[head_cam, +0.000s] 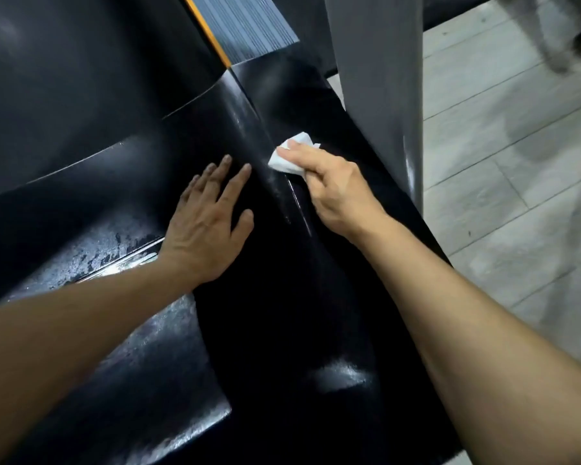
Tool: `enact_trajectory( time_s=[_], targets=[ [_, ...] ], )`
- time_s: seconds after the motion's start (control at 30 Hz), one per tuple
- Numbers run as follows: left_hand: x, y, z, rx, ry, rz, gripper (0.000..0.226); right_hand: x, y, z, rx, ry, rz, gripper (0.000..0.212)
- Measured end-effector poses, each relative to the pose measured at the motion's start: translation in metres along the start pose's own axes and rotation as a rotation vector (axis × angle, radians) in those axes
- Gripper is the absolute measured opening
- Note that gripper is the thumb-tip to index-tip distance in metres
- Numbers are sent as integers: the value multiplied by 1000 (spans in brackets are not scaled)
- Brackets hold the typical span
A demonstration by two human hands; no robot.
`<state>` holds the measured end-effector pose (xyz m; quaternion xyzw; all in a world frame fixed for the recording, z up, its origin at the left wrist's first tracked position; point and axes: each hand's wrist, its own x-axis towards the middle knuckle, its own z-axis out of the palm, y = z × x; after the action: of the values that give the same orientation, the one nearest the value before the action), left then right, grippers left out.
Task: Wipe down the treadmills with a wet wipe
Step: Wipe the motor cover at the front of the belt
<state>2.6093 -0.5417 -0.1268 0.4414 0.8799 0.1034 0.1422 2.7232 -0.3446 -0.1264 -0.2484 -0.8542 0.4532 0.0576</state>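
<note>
Right hand (332,182) grip curled round wet wipe (291,156) at frame centre on glossy treadmill shroud (282,280); left hand (208,216) flat, bracing beside; risks slipping on damp film, leaving streaks

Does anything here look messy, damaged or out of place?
Nothing looks damaged. The only oddity is a patchy wet film on the black treadmill cover beside the left hand, likely moisture from wiping. The right hand holds the wipe.
</note>
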Motion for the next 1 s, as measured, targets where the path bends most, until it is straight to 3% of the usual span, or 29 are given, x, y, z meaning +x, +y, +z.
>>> enact_trajectory(
  time_s=[0.17, 0.37, 0.47, 0.53, 0.7, 0.87, 0.93, 1.0],
  targets=[
    [33, -20, -1, 30, -25, -52, 78, 33, 27, -19, -91, 271, 250, 48],
    [34, -24, 6, -41, 16, -69, 74, 43, 0, 4, -56, 12, -63, 45],
    [33, -24, 6, -66, 29, -60, 73, 70, 19, -9, -112, 197, 103, 44],
    [33, -24, 7, -86, 41, -55, 73, 82, 17, -10, -109, 227, 193, 42],
    [35, -25, 9, -91, 65, -52, 72, 74, -16, 10, -45, -113, -185, 44],
    [34, -26, 10, -111, 89, -49, 70, 121, 12, -12, -215, 154, 123, 42],
    [34, -26, 11, -115, 94, -47, 70, 128, -3, -5, -174, 86, 39, 43],
    [34, -26, 12, -106, 96, -44, 70, 128, -23, 11, -126, -96, -134, 45]
  ],
)
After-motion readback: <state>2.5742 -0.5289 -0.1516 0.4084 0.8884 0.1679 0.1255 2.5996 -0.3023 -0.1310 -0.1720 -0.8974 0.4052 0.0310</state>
